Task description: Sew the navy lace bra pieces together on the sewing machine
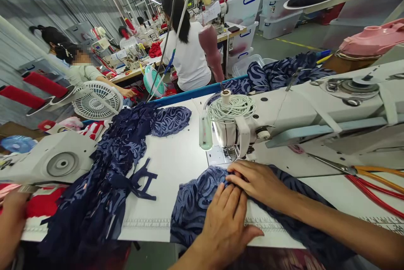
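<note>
Left: one navy fabric heap (110,160), one scalloped lace piece (172,120) against it. Centre: one navy lace panel (192,194) on the tabletop (176,160), under and left of left hand (224,217), long axis slanting up-right towards one presser foot (232,152). Left hand flattened, fingers extended. Right hand (259,179) nearer the foot, fingers bent over lace; grip hidden, cannot tell. Far right: one scissors pair (356,170).

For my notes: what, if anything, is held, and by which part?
Left hand and right hand touch the navy swirl-patterned fabric near its upper edge; whether gripped cannot be told.
</note>
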Demonstrator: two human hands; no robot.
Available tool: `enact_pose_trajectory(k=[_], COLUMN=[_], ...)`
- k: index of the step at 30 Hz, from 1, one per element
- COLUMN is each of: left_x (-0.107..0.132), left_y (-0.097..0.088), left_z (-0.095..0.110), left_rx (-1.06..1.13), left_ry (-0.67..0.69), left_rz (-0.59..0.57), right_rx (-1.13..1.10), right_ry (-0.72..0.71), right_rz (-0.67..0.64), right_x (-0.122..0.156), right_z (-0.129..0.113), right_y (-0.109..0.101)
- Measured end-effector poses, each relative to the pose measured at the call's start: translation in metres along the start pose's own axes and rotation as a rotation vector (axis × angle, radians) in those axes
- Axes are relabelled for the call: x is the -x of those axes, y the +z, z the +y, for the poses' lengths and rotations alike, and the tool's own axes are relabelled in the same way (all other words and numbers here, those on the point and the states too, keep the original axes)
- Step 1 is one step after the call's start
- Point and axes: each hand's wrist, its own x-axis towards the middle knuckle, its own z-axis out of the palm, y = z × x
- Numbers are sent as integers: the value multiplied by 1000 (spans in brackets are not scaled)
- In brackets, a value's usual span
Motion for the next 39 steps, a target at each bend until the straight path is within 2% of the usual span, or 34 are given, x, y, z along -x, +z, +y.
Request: enact_pose_trajectory(k=[4, 8, 13, 18, 21, 23, 25, 27, 32, 36, 38, 39], left_x=[5, 7, 7, -1, -9, -13, -14, -14, -9, -11, -12, -12], left_y=[-2, -7, -11, -25, -26, -20, -14, -12, -21, -24, -24, -25], left_z=[-8, -14, -13, -13, -18, -23, -30, -36, -49, -52, -48, -45], left_rx=[3, -1, 41, 233, 396, 376, 252, 164, 227, 220, 181, 143], left_ry=[73, 132, 99, 14, -115, -178, -179, -157, -132, -133, -114, -96], left_rz=[-47, -52, -27, -43, 120, 163, 94, -13, -154, -176, -130, -68], right_rx=[35, 40, 40, 20, 20, 46, 85, 115, 151, 179, 191, 205], right_ry=[123, 179, 191, 116, 2, -135, -251, -289, -300, -318, -324, -329], right_rz=[-67, -107, -103, -53, 125, 219, 229, 209, 198, 234, 258, 277], right_x=[-22, -28, -30, -11, 15, 29, 37, 38, 36, 32, 33, 38], right_z=[4, 7, 5, 2, 4, 9, 18, 27, 44, 46, 41, 38], right_y=[1, 1, 1, -5, 0, 8, 15, 19, 23, 22, 18, 15])
